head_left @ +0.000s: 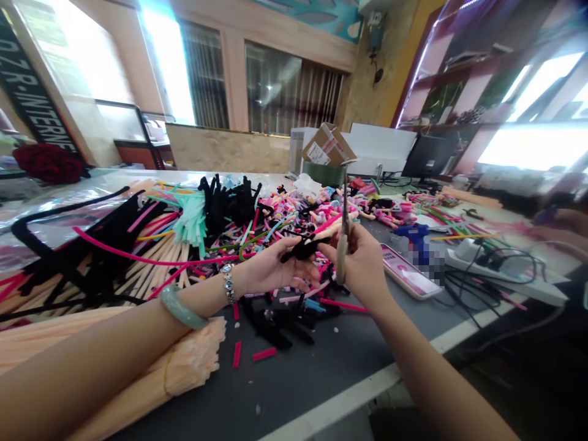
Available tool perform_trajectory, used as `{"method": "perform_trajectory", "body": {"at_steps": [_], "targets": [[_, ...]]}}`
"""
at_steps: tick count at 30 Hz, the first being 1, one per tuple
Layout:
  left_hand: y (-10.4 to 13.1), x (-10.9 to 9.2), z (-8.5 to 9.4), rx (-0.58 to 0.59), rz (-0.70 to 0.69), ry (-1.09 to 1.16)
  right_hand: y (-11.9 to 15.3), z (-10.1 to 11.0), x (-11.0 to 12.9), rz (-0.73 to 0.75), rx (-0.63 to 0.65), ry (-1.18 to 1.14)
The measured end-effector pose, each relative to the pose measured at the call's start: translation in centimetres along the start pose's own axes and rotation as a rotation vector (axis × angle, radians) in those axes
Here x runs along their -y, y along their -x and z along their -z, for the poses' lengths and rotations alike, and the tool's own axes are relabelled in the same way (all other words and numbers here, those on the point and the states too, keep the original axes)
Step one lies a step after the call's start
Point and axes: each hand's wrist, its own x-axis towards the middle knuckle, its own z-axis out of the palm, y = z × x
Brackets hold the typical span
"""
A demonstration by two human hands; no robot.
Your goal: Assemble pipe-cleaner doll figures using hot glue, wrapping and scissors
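My left hand (278, 266) is palm up over the table, its thumb and fingers closed on a fuzzy black piece (303, 250). Close on its right, my right hand (362, 260) is wrapped round a pair of scissors (342, 245) whose blades point up. Pale and pink stems stick out between the hands, and which fingers hold them is unclear. Below the hands, black fuzzy pieces (275, 327) and short pink cut pieces (264, 354) lie on the grey table (321, 373).
Behind the hands spreads a colourful heap of small stem pieces (285, 208). Bundles of peach stems (193, 361) lie at left. At right are a phone (408, 272), a blue glue gun (416, 236), a power strip (505, 275) with cables, and another person's blurred hand (569, 226).
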Motion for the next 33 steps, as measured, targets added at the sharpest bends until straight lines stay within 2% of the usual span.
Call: {"method": "perform_trajectory", "body": {"at_steps": [7,15,21,26,29,31,33], "targets": [[0.1,0.0,0.8,-0.009,0.058,-0.036,0.0,-0.1,0.6,0.102,0.060,0.104],[0.2,0.3,0.4,0.002,0.101,-0.177,0.0,0.0,0.1,0.078,0.136,0.033],[0.2,0.3,0.5,0.014,0.078,-0.126,-0.3,0.2,-0.3,0.006,0.070,-0.131],[0.4,0.1,0.3,-0.007,0.031,-0.094,-0.5,0.5,-0.5,-0.003,-0.081,-0.214],[0.3,0.1,-0.2,-0.130,-0.108,-0.226,-0.8,0.7,-0.6,-0.019,-0.164,-0.258],[0.0,0.2,-0.4,-0.283,-0.246,-0.375,-1.0,0.9,-0.8,-0.032,-0.115,-0.267],[-0.2,0.2,-0.5,-0.417,-0.361,-0.525,-1.2,1.2,-0.9,-0.028,-0.036,-0.175]]}}
